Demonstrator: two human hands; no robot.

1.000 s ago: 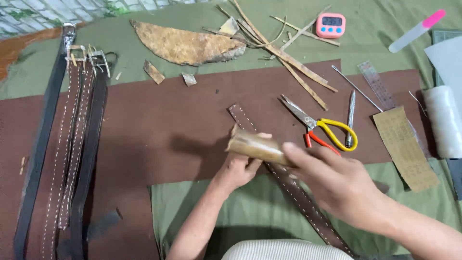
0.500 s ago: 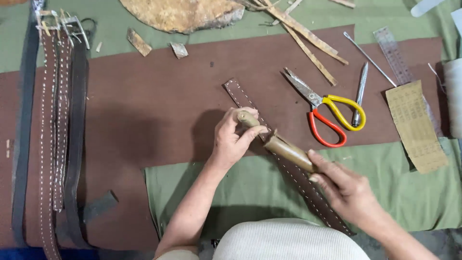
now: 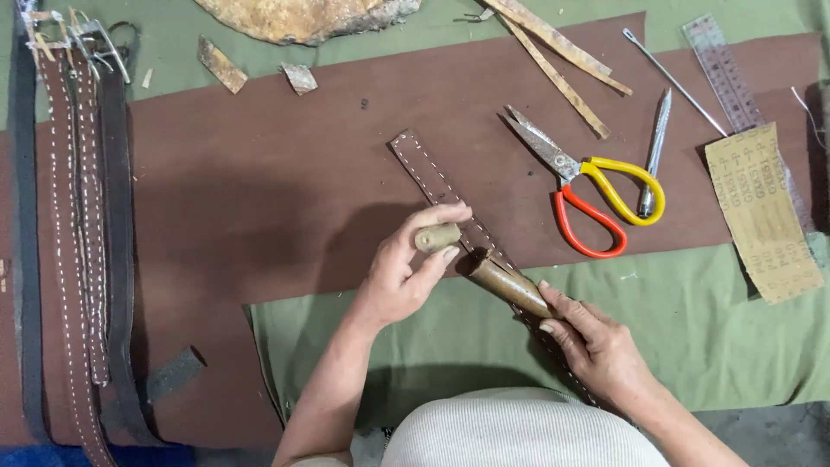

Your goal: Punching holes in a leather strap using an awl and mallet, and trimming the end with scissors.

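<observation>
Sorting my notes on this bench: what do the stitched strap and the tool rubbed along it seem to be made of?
Stitched strap: probably leather, matte brown, pale stitches along both edges. Tool held by both hands: looks like smooth tan wood or bamboo, slightly glossy; hard to tell which.

A green cloth [image 3: 718, 346] covers the work surface, with a brown leather sheet [image 3: 259, 199] spread over it. On the leather, the stitched strap [image 3: 432, 173] runs up and away from the two gripping hands, and scissors [image 3: 596, 195] lie to their right. Finished belts [image 3: 78, 242] lie far left of the grip; sandpaper [image 3: 761, 212] and a ruler [image 3: 726, 73] lie far right.
</observation>
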